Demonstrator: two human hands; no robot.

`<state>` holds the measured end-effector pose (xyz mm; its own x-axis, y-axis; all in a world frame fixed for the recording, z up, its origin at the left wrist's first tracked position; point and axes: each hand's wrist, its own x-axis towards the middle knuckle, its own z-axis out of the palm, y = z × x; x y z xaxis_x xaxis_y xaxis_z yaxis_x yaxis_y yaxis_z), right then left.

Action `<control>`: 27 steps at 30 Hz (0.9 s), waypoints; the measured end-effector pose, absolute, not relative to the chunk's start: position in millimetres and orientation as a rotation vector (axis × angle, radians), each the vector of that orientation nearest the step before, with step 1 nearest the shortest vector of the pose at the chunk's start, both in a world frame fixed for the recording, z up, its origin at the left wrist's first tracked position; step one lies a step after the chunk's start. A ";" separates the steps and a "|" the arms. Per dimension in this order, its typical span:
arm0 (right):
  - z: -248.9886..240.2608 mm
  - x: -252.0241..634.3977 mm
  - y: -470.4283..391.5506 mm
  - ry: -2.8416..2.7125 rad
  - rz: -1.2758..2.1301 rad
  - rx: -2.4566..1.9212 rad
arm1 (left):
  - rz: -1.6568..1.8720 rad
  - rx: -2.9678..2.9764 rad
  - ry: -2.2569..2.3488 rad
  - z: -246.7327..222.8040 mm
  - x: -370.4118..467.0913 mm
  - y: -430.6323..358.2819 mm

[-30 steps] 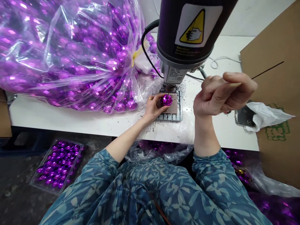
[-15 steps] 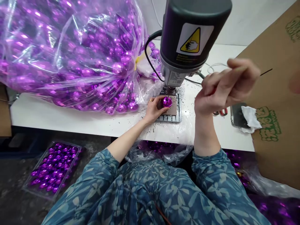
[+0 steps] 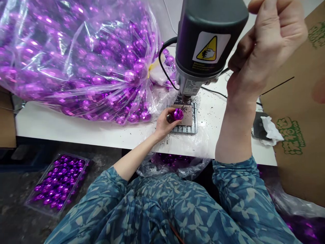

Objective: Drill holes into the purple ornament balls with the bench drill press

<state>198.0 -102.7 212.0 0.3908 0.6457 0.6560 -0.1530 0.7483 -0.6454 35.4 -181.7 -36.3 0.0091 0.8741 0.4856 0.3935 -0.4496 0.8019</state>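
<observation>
My left hand [image 3: 164,124] pinches a shiny purple faceted ball [image 3: 178,114] between thumb and fingers, just above a brown board on the metal base plate [image 3: 194,127] of a drill press [image 3: 212,37]. A dark spot shows on top of the ball. The drill's chuck [image 3: 186,98] is behind the ball and higher, apart from it. My right hand [image 3: 273,44] is raised at the right of the motor housing, its fingers curled closed. Whatever they grip, if anything, is hidden behind the hand.
A big clear bag [image 3: 83,67] of purple balls fills the left of the white table [image 3: 83,134]. A tray [image 3: 57,184] of balls lies low at left. A cardboard box [image 3: 299,112] stands at right, beside a phone [image 3: 260,126] with tissue. Dark shavings surround the base.
My right hand has risen, up and to the right, from beside the motor. My left hand has drawn the ball slightly left and nearer to me, away from under the chuck.
</observation>
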 end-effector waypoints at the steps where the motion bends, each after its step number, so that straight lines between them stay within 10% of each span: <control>1: 210.3 198.2 -101.1 -1.056 0.522 -0.504 | 1.467 1.867 1.276 -35.6 32.6 -185.7; 27: 218.4 192.5 -108.0 -0.989 0.508 -0.573 | 1.694 1.849 1.073 -4.0 18.5 -247.1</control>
<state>192.5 -108.0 218.4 0.4588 0.6335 0.6230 -0.1370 0.7432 -0.6549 18.5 -247.1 -4.0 -0.0353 0.7609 0.6479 0.2606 -0.6189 0.7410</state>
